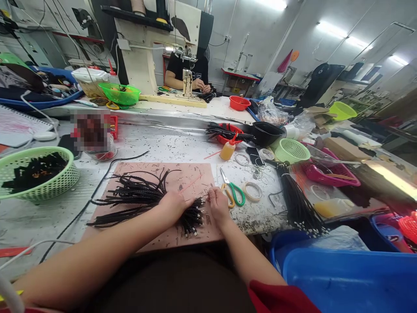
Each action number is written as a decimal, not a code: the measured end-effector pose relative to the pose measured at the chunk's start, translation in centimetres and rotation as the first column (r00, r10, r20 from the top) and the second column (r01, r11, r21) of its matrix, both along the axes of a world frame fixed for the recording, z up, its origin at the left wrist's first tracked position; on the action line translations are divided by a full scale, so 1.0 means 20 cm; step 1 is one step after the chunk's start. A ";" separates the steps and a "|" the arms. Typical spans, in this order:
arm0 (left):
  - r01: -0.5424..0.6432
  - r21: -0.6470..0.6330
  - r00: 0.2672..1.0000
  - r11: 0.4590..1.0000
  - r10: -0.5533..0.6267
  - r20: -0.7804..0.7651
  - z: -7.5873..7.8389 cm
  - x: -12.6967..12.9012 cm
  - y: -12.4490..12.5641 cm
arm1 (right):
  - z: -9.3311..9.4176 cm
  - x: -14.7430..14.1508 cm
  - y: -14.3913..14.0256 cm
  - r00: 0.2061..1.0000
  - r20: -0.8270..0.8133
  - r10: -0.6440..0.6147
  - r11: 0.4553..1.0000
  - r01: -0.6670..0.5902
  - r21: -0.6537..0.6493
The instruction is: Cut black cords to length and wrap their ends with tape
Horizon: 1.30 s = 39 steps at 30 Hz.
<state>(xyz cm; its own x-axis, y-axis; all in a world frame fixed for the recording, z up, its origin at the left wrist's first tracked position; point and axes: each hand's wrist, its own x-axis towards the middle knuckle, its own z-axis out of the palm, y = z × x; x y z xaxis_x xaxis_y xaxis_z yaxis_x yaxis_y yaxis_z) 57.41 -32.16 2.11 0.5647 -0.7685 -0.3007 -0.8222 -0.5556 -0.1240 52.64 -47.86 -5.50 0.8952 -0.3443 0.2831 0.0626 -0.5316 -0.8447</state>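
Observation:
On a pinkish board (pixel 195 174) lies a fanned bundle of black braided cords (pixel 137 191), their white-tipped ends towards the right. My left hand (pixel 174 205) is closed over the bundle near those ends, thumb and fingers together on a black cord. Just to the right, my right hand (pixel 217 202) pinches something thin and small close to the cord tips; its fingers hide most of it. Beside the right hand lie scissors (pixel 237 194) with green and yellow handles, touching or nearly touching the knuckles.
A roll of tape (pixel 253 191), a glue bottle (pixel 228 150) and another cord bundle (pixel 296 195) lie to the right. A green basket (pixel 70 178) of black pieces stands left. Blue tubs (pixel 352 278) are at lower right. Across the table, a person (pixel 192 69) sits behind a sewing machine (pixel 140 61).

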 end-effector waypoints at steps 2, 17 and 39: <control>-0.002 0.003 1.000 1.000 0.002 -0.009 0.01 0.00 0.00 | 0.01 0.01 0.00 1.000 -0.002 0.008 1.000 -0.008 -0.008; -0.029 0.011 0.996 1.000 0.028 0.081 -0.06 -0.05 0.01 | 0.00 -0.16 0.05 0.998 0.055 -0.043 0.961 0.027 0.275; -0.061 0.091 0.998 0.994 0.059 0.031 -0.04 -0.06 -0.02 | 0.09 -0.39 0.09 0.975 0.178 0.133 0.983 -0.153 0.104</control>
